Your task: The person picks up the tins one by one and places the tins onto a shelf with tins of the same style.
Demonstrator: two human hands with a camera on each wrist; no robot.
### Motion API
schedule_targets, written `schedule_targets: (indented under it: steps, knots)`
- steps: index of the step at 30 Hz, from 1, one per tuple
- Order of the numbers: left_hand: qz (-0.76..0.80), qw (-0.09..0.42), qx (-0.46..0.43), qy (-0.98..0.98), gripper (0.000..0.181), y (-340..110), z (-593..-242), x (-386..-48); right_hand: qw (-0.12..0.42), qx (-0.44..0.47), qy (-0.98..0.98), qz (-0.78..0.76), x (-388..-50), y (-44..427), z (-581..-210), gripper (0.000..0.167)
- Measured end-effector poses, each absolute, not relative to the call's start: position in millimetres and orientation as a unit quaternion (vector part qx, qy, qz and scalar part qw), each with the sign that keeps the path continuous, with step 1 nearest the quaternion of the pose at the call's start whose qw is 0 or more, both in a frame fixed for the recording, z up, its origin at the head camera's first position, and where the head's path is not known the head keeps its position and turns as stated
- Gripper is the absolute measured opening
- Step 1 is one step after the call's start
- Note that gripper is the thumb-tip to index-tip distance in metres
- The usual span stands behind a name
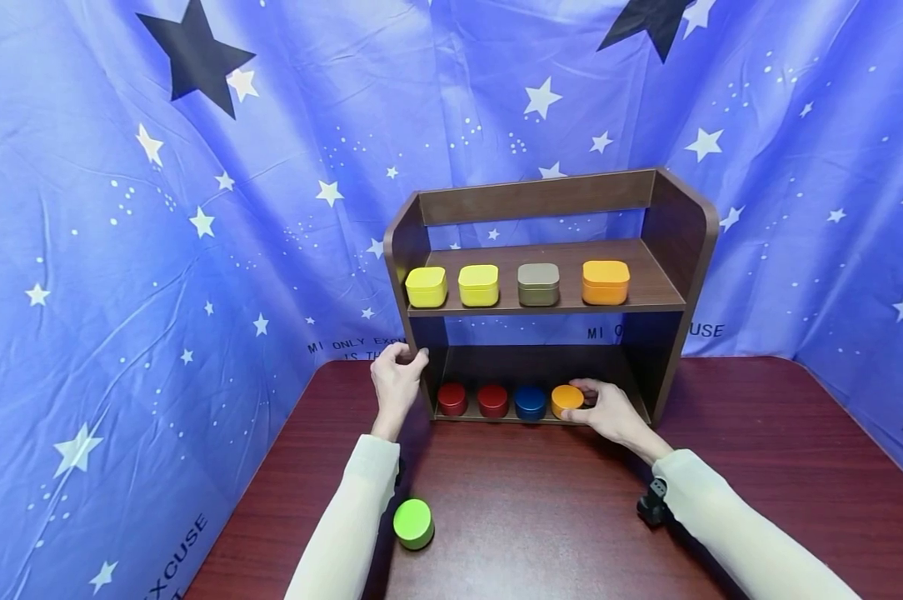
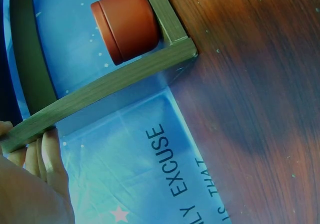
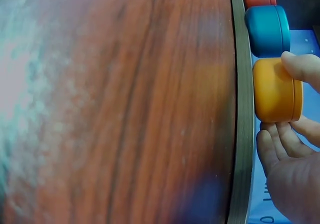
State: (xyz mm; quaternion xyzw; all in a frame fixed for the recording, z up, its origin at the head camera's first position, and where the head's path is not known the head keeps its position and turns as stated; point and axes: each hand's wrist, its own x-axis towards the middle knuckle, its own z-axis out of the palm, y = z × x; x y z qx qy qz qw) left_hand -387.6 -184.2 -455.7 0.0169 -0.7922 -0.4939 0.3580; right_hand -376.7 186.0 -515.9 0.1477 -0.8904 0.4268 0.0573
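In the head view my right hand [image 1: 612,412] holds a round orange tin [image 1: 566,401] on the lower board of a brown two-tier shelf [image 1: 537,193]. Thumb and fingers lie on opposite sides of this tin in the right wrist view, and its base meets the board. My left hand [image 1: 396,385] grips the front edge of the shelf's left side panel [image 2: 107,89], thumb on one side and fingers on the other. Left of the orange tin stand a blue tin [image 1: 530,402] and two red tins, one nearer [image 1: 492,401], one at the far left [image 1: 452,399].
Along the upper board stand two yellow squarish tins [image 1: 426,287] [image 1: 479,286], an olive-grey one [image 1: 538,285] and an orange one [image 1: 605,283]. A green round tin [image 1: 414,524] sits on the dark red table [image 1: 526,508] beside my left forearm. Blue star-patterned cloth [image 1: 271,208] hangs behind.
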Motion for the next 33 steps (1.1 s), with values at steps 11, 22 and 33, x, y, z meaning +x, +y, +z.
schedule_targets:
  steps: [11,22,33]
  knots:
    - [-0.493,0.357,0.018,-0.793,0.021,-184,-455,-388,0.061,0.145,-0.895,0.417,-376,191,-516,0.073]
    - [-0.496,0.355,0.015,-0.792,0.019,-184,-456,-387,0.103,0.136,-0.890,0.424,-367,194,-509,0.068]
    - [-0.489,0.360,0.017,-0.794,0.021,-183,-454,-386,0.126,0.155,-0.876,0.438,-352,188,-494,0.063]
